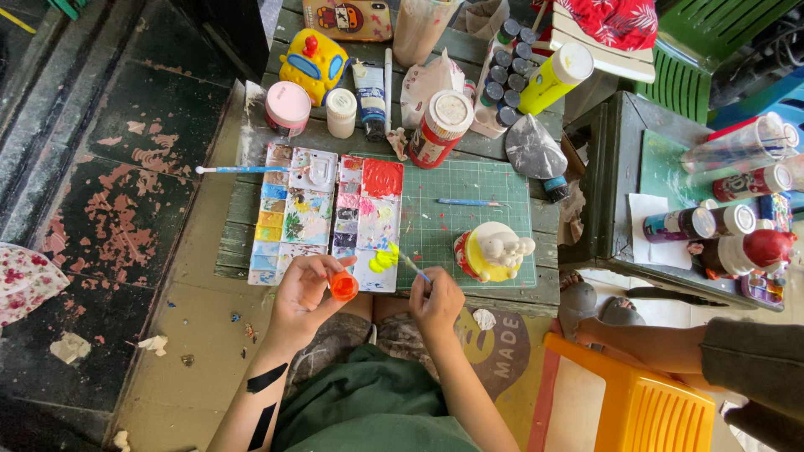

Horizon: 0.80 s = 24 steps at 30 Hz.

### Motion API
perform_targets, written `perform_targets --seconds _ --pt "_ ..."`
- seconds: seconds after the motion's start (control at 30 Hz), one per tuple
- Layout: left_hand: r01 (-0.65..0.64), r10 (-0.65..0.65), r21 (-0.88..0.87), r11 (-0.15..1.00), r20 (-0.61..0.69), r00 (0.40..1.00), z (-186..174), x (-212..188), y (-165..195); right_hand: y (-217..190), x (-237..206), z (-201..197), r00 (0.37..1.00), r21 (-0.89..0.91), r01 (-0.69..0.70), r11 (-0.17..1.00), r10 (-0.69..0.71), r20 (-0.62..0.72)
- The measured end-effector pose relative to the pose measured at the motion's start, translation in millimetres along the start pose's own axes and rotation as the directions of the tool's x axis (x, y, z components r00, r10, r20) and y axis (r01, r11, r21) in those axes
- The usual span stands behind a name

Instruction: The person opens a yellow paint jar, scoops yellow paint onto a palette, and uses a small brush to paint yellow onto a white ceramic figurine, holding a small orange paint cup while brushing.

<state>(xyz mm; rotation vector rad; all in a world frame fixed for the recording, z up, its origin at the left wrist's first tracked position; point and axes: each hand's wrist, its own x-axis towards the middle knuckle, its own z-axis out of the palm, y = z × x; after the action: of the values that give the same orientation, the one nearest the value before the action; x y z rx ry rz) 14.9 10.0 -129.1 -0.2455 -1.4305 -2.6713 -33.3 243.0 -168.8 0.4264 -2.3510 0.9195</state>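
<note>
Head view first: I see the small orange paint pot (pixel 343 286) pinched in the fingertips of the left hand (pixel 306 289), held just over the near edge of the table (pixel 251 213), beside the lower corner of the two mixing palettes (pixel 331 213). The right hand (pixel 437 301) has its fingers closed around a thin paintbrush (pixel 410 265), whose tip sits in a bright yellow-green blob (pixel 383 258) on the near palette tile.

Just to the right, on the green cutting mat (pixel 469 201), stands the plaster figurine (pixel 492 251). I judge it partly painted: the body is yellow with some red low down, while the small figure on top is bare white. So colouring looks well begun and not finished, with the white parts left. The palettes carry many used mixes, which fits that.

A second brush (pixel 469 202) lies on the mat, and a blue-handled one (pixel 239 170) rests left of the palettes. Further back stand paint bottles and jars (pixel 440 125), a yellow toy car (pixel 312 57) and a yellow tube (pixel 553 77). At the right, another person's arm (pixel 670 345) rests near an orange plastic stool (pixel 628 402).
</note>
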Motion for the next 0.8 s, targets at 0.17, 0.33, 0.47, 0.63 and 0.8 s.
perform_targets --seconds 0.17,0.33,0.47,0.63,0.8 --pt "-0.017 0.017 -0.003 1.000 0.024 1.000 -1 -2 -1 -1 4 4 0.992 0.073 -0.122 0.990 0.122 0.013" --pt "-0.053 0.057 0.190 0.980 -0.017 0.998 6 -2 3 -16 39 0 0.996 -0.025 -0.077 0.997 0.077 0.033" --pt "-0.076 0.117 0.333 0.940 -0.105 0.988 12 -1 6 -27 45 -10 0.987 0.111 0.135 0.985 -0.124 -0.101" --pt "-0.096 0.156 0.379 0.920 -0.131 0.979 14 -2 8 -13 37 0 0.978 0.163 0.187 0.969 -0.168 -0.121" --pt "-0.108 0.182 0.424 0.899 -0.137 0.974 15 0 8 8 37 8 0.998 0.105 0.029 0.994 -0.023 -0.052"
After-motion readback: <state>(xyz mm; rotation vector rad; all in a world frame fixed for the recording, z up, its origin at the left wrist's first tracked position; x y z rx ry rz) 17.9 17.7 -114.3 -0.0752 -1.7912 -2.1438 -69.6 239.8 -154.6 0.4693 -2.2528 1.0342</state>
